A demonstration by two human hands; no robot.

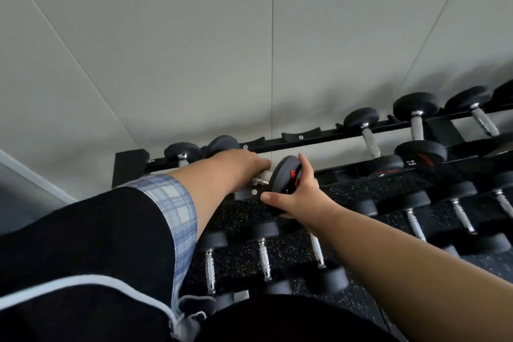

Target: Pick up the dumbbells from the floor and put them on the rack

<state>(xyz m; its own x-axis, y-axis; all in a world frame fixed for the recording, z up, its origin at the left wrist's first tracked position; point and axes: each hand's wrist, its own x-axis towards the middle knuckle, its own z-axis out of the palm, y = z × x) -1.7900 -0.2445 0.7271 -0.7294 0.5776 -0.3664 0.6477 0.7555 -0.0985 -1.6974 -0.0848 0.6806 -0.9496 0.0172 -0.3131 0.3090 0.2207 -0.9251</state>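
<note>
A black dumbbell (286, 172) with orange lettering on its round end hangs at the left part of the rack's top tier. My left hand (247, 162) is wrapped over its handle, which is mostly hidden. My right hand (298, 196) cups the near round end from the right and below. The black rack (327, 137) runs along the wall, with an empty saddle just behind the dumbbell. Two small dumbbells (183, 151) sit at the rack's far left end, behind my left wrist.
Several more dumbbells (416, 119) rest on the top tier to the right, and others (263, 255) fill the lower tier below my arms. Speckled rubber floor (347, 297) shows under the rack. A pale wall (249, 50) stands right behind it.
</note>
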